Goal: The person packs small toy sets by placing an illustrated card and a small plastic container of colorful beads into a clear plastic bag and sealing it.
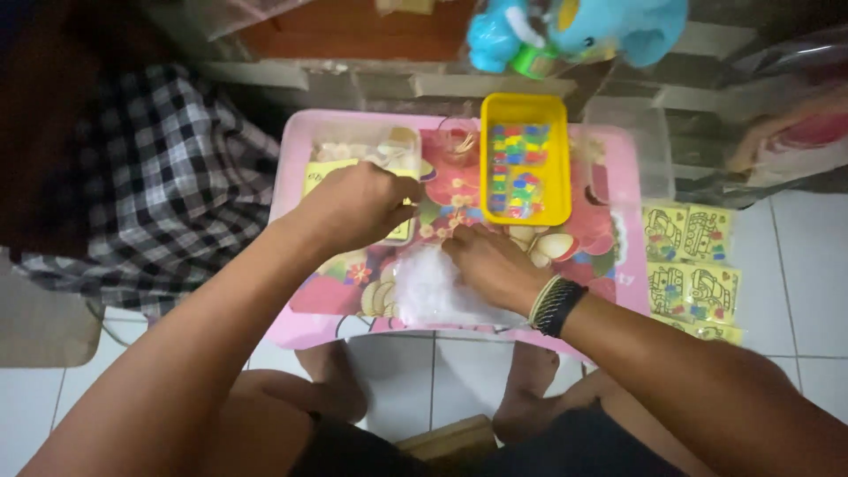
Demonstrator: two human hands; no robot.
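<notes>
Knees and lap: bare, nearest of all, at the bottom edge, dark shorts between them.
Wooden stool edge [450, 439]: low centre, between the knees.
Right forearm: runs in from the lower right, a woven black wristband [556, 306] at the wrist.
Right hand [491, 263]: fingers curled, pressed down on the clear plastic bag [435, 291]; whether pinching anything, cannot tell.
Clear plastic bag: crumpled, near edge of the table, centre, just left of the right hand.
Left forearm: comes in from the lower left.
Left hand [358, 205]: closed narrow, fingertips pinched at the right edge of the yellow card [323, 172]; anything small between them not made out.
Yellow card: left part of the table, mostly covered by the left hand.
Pink table [287, 177]: small, low, cartoon print on top, over white floor tiles.
Clear box [371, 146]: far left of the table, pale pieces inside.
Yellow tray [525, 159]: far centre-right, small coloured bits inside.
Small clear cup [458, 141]: just left of the tray.
Yellow picture sheets [693, 265]: on the floor, right of the table.
Blue toy [574, 31]: far, above the tray.
Checked cloth [168, 194]: left of the table.
</notes>
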